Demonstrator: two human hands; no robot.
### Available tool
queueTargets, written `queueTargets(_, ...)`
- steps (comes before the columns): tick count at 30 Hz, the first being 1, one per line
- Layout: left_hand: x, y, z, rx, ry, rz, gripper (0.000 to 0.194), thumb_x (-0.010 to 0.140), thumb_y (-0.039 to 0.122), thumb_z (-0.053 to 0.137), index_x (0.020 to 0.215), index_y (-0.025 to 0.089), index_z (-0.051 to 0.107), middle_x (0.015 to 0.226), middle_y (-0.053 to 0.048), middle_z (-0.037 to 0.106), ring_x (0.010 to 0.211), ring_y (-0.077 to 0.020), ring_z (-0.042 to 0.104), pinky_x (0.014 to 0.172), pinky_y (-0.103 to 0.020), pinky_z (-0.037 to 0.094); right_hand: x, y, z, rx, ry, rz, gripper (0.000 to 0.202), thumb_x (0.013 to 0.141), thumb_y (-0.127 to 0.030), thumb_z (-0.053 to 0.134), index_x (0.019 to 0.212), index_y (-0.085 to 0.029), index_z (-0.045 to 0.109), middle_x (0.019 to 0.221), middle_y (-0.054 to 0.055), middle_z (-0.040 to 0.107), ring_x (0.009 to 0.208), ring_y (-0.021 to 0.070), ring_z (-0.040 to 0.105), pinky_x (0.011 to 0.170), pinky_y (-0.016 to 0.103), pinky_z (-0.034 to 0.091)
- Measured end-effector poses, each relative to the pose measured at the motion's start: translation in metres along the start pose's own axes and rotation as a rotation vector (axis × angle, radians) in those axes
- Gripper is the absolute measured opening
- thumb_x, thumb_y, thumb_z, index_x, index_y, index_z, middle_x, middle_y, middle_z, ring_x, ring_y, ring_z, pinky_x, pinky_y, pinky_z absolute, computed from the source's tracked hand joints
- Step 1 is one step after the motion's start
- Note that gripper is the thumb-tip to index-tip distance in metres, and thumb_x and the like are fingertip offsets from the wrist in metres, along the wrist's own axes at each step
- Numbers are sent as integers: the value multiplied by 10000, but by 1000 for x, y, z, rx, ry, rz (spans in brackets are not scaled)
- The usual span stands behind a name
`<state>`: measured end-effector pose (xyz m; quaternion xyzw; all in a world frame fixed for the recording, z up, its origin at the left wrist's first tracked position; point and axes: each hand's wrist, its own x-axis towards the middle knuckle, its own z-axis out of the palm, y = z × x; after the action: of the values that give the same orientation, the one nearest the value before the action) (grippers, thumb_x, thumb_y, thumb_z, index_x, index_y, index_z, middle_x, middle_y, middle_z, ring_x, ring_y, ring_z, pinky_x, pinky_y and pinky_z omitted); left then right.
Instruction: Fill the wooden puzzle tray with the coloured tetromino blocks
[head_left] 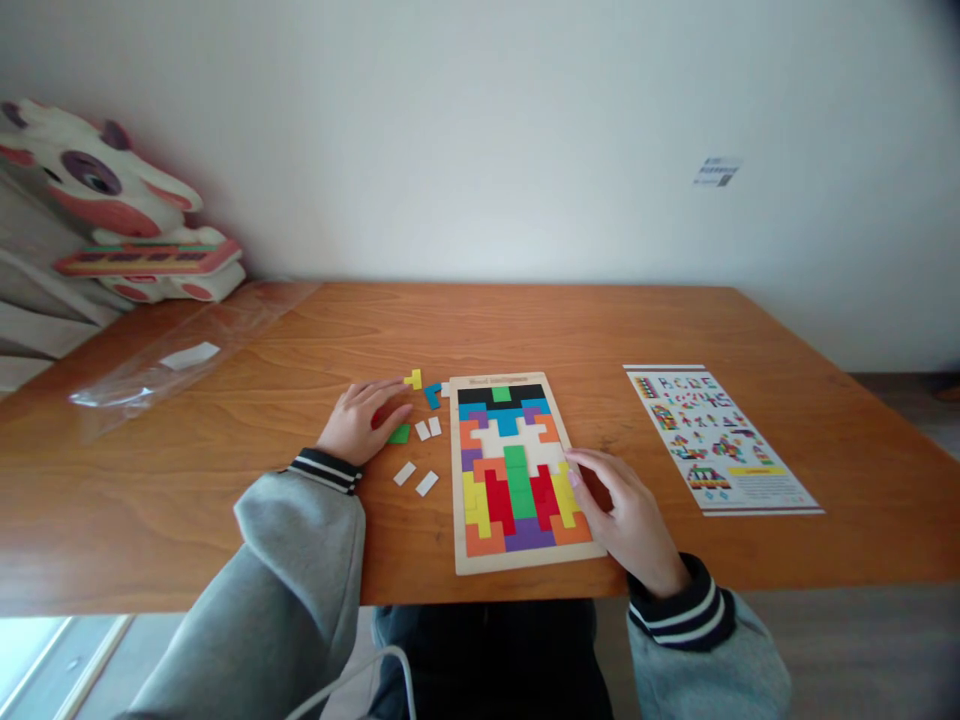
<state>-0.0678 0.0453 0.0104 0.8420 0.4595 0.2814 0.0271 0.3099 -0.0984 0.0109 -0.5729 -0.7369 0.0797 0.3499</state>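
A wooden puzzle board (pixel 529 567) lies near the table's front edge, its frame holding colourful block pieces around a pale unfilled area. My left hand (pixel 361 422) is to the left of it, thumb and fingers apart. Its fingertips reach the yellow piece (pixel 415 379), and a green piece (pixel 400 434) lies partly under the thumb. A blue piece (pixel 433 396) is just beyond. Resting at the board's right rim, my right hand (pixel 626 515) has its thumb and index finger curved with a gap between them; its other fingers are largely hidden.
Several small white tiles (pixel 427 484) lie between my left hand and the board. To the right is a printed pattern sheet (pixel 720 440). A clear plastic bag (pixel 150 375) and a cow-shaped toy keyboard (pixel 150 220) occupy the left side. A wall backs the wooden table (pixel 795 400).
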Motion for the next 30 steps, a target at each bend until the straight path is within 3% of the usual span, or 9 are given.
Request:
queueTargets(4,21,5,18,11,-61,-53,431,983,451,470,1337,236,591,1427,-78,597,1310,-285,536,1089,-526,437,0,0,0,-8,15,4,240,973,-323,538,1179,-259,643,1156,87,730,1078,263,687,944,465,566)
queueTargets(8,27,-4,26,24,-101,-82,461,962,468,480,1325,210,601,1360,-94,648,1276,-289,570,1090,-513,436,-1,-1,0,-8,16,4,238,979,-310,532,1184,-250,635,1160,88,726,1087,253,681,958,456,561)
queueTargets(13,23,-14,25,-50,-33,-93,498,922,556,522,1209,176,668,1193,-128,728,1116,-287,670,1025,-466,500,-1,-2,0,-8,19,10,234,979,-308,534,1181,-247,634,1157,88,725,1081,251,681,952,453,562)
queueTargets(20,19,-4,21,-144,5,-176,515,879,569,590,1254,219,632,1045,-67,754,936,-231,719,878,-383,588,0,-2,0,11,31,16,234,980,-327,530,1170,-249,642,1141,90,727,1065,251,685,936,449,570)
queueTargets(25,20,-4,19,-58,50,-115,507,868,594,602,1201,218,671,1224,-105,712,1146,-290,659,1039,-465,507,1,-3,-1,28,32,16,222,982,-307,531,1170,-249,634,1139,96,719,1066,250,681,930,442,572)
queueTargets(30,20,-12,21,-60,-5,-175,522,867,635,594,1195,239,684,1112,-79,763,1045,-279,702,985,-446,543,0,-3,-1,29,40,10,223,978,-298,541,1175,-244,632,1137,95,716,1065,247,680,930,435,570)
